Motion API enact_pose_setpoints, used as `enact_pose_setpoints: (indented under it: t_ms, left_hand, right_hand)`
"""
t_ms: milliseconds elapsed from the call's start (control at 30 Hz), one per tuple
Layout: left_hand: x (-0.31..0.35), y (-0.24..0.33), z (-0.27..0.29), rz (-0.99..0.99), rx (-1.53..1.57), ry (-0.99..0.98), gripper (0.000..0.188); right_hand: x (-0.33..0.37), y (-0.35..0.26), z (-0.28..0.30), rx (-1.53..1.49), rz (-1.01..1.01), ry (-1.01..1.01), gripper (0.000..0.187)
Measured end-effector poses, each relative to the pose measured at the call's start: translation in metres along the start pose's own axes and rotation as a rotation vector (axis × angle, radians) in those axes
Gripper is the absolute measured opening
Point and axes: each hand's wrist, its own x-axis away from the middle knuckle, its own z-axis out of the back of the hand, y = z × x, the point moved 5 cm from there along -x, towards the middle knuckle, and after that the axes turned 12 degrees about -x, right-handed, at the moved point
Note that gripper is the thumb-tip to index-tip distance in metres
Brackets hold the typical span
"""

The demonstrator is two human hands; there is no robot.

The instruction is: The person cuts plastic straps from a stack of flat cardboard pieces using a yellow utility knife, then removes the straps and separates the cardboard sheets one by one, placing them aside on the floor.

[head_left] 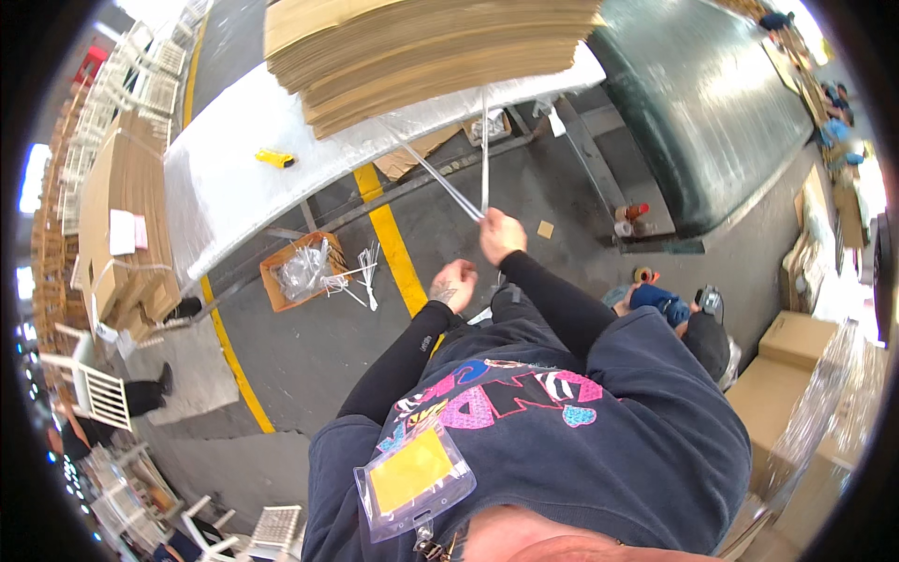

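Below desk (234, 178) edge: your right hand (501, 234), fingers clenched on clear plastic strap (440, 183) running up to cardboard stack (421, 47). Left hand (454, 284) near, loosely curled, holding nothing. Strap prob. light, stiff, slippery; grip near ends.

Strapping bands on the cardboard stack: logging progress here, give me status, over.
Right hand shut on strapping bands running from cardboard stack. Left hand loosely curled, empty, below. Nothing in the way.

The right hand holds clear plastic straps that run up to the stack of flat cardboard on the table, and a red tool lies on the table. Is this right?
Not quite: the head view shows the tool on the table is yellow, not red. The right hand does hold clear plastic straps running up to the cardboard stack.
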Motion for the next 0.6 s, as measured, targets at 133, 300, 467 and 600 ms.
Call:
enact_pose_setpoints:
  t_ms: [133,300,467,600]
  left_hand:
    - [0.009,0.021,0.030,-0.196,-0.434,0.062,0.077]
    - [0.026,0.185,-0.017,-1.239,-0.733,-0.261,0.124]
    - [0.039,0.280,-0.114,-1.534,-1.038,-0.251,0.048]
    - [0.054,0.278,-0.139,-1.660,-0.889,-0.317,0.012]
  right_hand:
    - [0.086,0.124,0.092,0.147,-0.131,0.050,0.020]
    - [0.227,0.130,0.178,-0.099,-0.089,0.066,0.006]
    - [0.340,0.094,0.296,0.320,-0.156,0.218,0.001]
    - [0.511,0.129,0.362,0.701,-0.464,0.462,0.008]
